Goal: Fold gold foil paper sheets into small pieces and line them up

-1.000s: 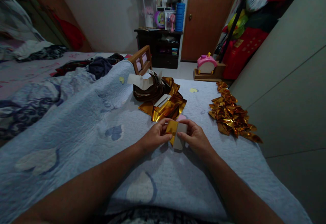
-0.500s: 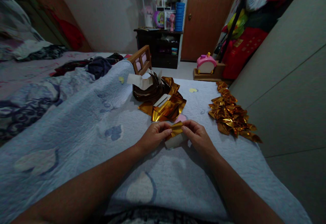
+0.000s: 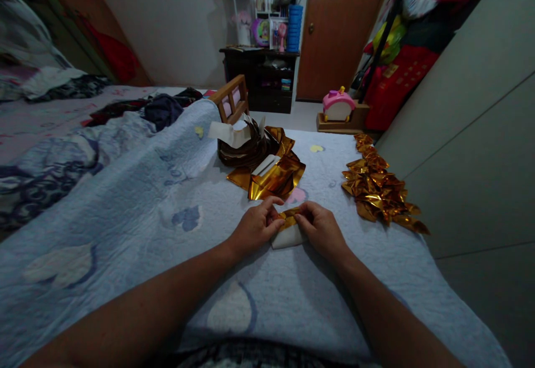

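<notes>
My left hand (image 3: pixel 256 226) and my right hand (image 3: pixel 318 227) meet over a small sheet of gold foil paper (image 3: pixel 287 230) with a white underside. It lies pressed down on the pale blue quilt (image 3: pixel 159 212). Both hands pinch the folded gold part between thumb and fingers. Just beyond them lies a loose stack of gold foil sheets (image 3: pixel 273 177). A row of folded gold pieces (image 3: pixel 378 187) lies to the right, along the quilt's edge.
A dark round holder with paper (image 3: pixel 244 145) stands behind the foil stack, next to a small wooden rack (image 3: pixel 229 100). Crumpled bedding and clothes (image 3: pixel 83 122) fill the left. A grey wardrobe wall (image 3: pixel 472 134) closes the right side. A dark cabinet (image 3: pixel 261 75) and a door (image 3: pixel 338 28) stand at the back.
The paper was held upright above the quilt, then tilted and lowered. Now it lies flat on the quilt with both hands pressing the fold down, closer together.
</notes>
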The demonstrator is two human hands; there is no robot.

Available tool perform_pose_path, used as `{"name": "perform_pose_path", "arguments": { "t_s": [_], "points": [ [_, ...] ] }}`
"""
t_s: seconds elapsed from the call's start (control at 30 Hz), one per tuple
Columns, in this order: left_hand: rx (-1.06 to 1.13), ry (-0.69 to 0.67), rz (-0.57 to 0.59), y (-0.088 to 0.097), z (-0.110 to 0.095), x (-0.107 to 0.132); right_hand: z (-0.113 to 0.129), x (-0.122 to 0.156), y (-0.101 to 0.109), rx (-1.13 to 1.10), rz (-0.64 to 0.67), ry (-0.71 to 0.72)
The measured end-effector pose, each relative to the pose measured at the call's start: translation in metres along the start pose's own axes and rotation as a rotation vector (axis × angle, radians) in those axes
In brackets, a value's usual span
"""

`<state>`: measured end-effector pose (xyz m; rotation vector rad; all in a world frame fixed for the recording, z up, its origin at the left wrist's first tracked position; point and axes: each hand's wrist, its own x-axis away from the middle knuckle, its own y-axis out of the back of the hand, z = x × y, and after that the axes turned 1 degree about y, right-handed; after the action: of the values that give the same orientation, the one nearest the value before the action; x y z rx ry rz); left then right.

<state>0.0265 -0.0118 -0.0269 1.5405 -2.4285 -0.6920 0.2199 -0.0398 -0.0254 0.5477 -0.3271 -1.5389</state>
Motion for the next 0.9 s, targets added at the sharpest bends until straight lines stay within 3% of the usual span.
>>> {"name": "perform_pose_path", "arguments": {
  "t_s": [0.37,0.9],
  "points": [
    [-0.190,-0.027,0.015,-0.003,0.005,-0.003,-0.011,-0.002,-0.004,0.124,0.011,0.106],
    [-0.494,-0.320,0.039,-0.008,0.018,-0.005,-0.017,-0.007,-0.009,0.198,-0.005,0.142]
  ]
}}
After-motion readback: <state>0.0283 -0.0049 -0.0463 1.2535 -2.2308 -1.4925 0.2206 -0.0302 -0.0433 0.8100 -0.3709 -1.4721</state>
